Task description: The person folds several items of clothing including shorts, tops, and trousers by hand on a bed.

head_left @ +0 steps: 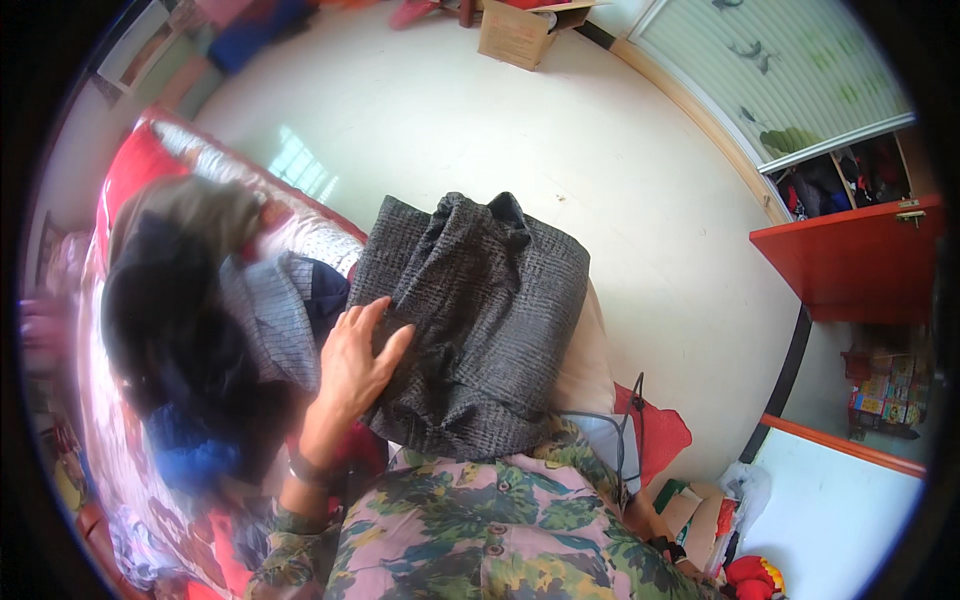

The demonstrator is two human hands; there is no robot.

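Note:
On my lap lies a folded dark grey garment (517,322) of textured cloth, bunched along its middle. My left hand (360,360) rests palm down on its left edge, thumb and fingers apart, not gripping it. Beyond that hand, a grey striped cloth (274,315) lies on the bed, against a heap of dark clothes (184,322). My right hand (697,576) is low at the lower right, past a dark wristband, beside an opened carton (694,517). Its fingers are too small and unclear to read.
The bed (112,450) with a patterned cover runs along my left. A red cabinet door (847,259) stands open on the right, below a sliding panel (795,67). A cardboard box (517,36) sits on the pale floor (465,127) ahead. Dark cables (626,427) hang beside my right side.

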